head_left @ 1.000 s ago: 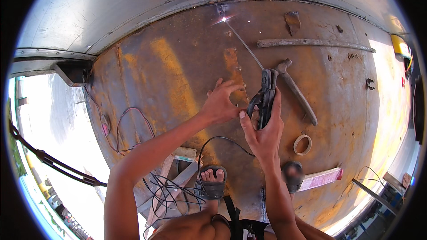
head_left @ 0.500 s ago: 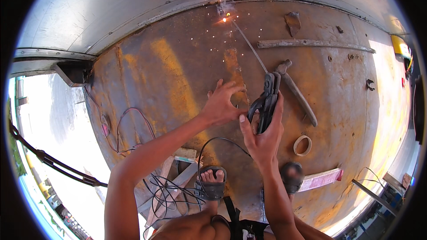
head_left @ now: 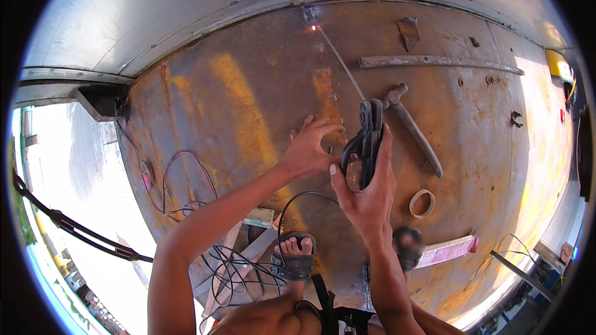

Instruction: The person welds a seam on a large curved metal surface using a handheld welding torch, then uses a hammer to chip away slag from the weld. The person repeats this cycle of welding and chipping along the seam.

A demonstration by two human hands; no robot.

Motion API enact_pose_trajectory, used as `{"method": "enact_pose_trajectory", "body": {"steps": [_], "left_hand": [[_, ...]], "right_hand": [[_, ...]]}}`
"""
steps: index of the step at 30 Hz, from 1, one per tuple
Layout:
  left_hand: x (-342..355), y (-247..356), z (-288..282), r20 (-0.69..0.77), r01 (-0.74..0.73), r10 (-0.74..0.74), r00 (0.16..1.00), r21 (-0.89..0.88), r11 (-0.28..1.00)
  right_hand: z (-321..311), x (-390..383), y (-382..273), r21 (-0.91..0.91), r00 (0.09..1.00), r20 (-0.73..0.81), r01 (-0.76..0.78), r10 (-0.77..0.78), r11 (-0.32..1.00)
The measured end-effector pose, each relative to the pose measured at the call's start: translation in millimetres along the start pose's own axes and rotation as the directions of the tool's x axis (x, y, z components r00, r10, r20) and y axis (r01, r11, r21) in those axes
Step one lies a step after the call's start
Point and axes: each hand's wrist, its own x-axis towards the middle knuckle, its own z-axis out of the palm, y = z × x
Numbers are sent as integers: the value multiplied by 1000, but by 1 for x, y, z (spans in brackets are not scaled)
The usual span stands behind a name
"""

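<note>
From my remote view, the right hand [head_left: 367, 203] is wrapped around a black electrode holder [head_left: 369, 149] right of the frame's centre, its thin rod [head_left: 341, 62] slanting to a glowing spot [head_left: 314, 27] at the upper centre; I cannot tell whether the tip touches there. The left hand [head_left: 308, 150], spread with fingers loosely bent, holds nothing I can see, just beside the holder. I judge two hazards: an unsteady grip could stick the rod or pull it off line, and the black cable [head_left: 281, 217], looped by the sandalled foot [head_left: 293, 265] at lower centre, could snag if that foot shifts.
</note>
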Motion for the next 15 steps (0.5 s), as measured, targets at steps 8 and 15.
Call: {"method": "enact_pose_trajectory", "body": {"steps": [8, 15], "left_hand": [[0, -8, -1, -23, -27, 26, 999, -32, 999], [1, -11, -1, -32, -49, 48, 998, -58, 997]], "right_hand": [[2, 5, -2, 3, 1000, 14, 20, -20, 1000], [2, 7, -1, 18, 1000, 24, 19, -20, 1000]]}}
